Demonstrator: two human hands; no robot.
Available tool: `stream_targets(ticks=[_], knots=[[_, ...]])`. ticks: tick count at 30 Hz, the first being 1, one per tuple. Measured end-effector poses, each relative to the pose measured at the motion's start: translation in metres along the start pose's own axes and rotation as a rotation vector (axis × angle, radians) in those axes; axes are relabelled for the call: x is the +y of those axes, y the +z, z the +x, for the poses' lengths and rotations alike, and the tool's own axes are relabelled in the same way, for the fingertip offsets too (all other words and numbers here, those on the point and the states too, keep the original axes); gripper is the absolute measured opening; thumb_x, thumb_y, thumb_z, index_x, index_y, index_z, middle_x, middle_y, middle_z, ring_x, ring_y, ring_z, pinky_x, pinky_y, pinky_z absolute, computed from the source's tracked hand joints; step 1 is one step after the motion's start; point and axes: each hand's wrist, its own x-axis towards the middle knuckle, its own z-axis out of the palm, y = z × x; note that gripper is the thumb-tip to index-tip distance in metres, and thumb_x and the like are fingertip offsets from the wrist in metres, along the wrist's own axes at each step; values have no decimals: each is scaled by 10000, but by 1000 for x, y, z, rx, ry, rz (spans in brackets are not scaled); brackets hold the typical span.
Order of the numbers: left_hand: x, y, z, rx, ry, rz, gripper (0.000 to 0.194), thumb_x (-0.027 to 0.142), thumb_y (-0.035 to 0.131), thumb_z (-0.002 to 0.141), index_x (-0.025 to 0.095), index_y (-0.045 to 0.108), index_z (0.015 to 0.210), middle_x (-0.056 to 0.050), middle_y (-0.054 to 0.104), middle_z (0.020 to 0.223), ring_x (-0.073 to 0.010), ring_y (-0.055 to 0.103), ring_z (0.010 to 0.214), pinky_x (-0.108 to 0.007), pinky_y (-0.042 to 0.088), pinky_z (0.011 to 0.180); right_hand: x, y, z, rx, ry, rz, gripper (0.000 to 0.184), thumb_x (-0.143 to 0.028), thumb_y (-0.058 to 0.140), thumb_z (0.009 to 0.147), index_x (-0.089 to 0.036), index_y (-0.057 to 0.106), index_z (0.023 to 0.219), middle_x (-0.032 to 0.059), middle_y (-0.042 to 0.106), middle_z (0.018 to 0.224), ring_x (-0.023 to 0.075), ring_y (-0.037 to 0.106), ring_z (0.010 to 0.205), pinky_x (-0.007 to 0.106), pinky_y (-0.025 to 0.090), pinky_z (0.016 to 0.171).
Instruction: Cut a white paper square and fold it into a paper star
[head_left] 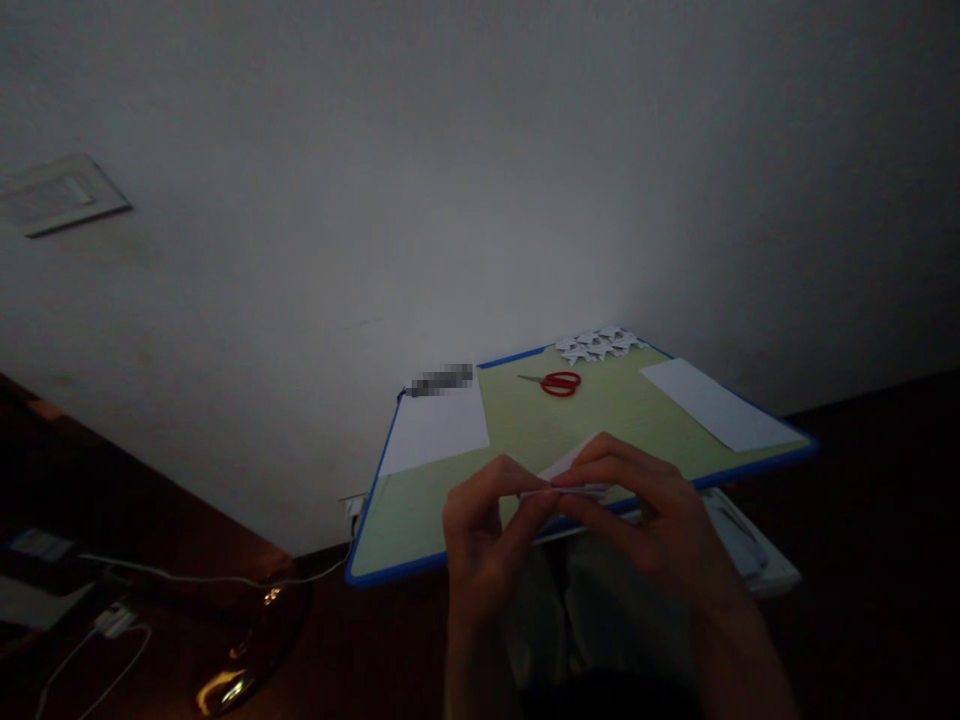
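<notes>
Over the near edge of a pale green table with a blue rim [405,568], my two hands pinch a small piece of folded white paper [568,462]. My left hand [491,530] grips its left side between thumb and fingers. From the right, my right hand [649,510] pinches it, the fingertips of both hands nearly meeting. Part of the paper is hidden behind my fingers. Beyond my hands lie red-handled scissors [561,383], blades pointing left. Several folded white paper pieces [598,345] sit in rows at the far edge.
White sheets lie at the table's left [439,430] and right [716,405]; a blurred-out dark item rests on the left sheet's top. A wall [465,200] stands right behind. Below the right edge is a white tray or drawer [750,550]. A white cable [225,580] runs at left.
</notes>
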Motion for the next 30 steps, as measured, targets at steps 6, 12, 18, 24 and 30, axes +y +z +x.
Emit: stream_targets(ticks=[6,12,18,24,30], knots=[[-1,-3,-6,57,8,33,123,239,838,883,218,788,773,2,668,677,-153,579,632,-310,428,614,3,-3,0,-16,-78,-141,95,-177,766,958,-269,769,935,12,719,843,205,665,821,356,517,730],[-1,-7,-9,26,2,78,109,198,836,878,239,801,783,11,662,656,-146,573,614,-305,414,591,6,-14,-2,-79,-73,-117,140,-146,732,974,-270,796,992,16,716,865,198,668,837,354,530,749],[2,-31,-12,183,52,18,108,188,813,886,269,793,816,11,664,694,-159,590,657,-301,467,605,17,-36,-11,99,-32,-135,359,-95,714,975,-356,804,1204,7,724,923,195,664,831,340,503,690],[8,-32,-13,145,40,153,122,171,800,908,279,802,851,19,658,711,-150,573,645,-298,433,582,11,-32,-10,141,-48,-142,334,-151,728,984,-366,760,1238,30,724,1082,250,652,1043,428,502,892],[6,-23,-12,54,42,186,118,152,803,914,251,786,852,28,662,721,-143,584,663,-297,433,616,3,-9,-2,-49,-116,-111,259,-148,791,948,-279,757,1168,33,720,1038,228,653,1018,415,523,891]])
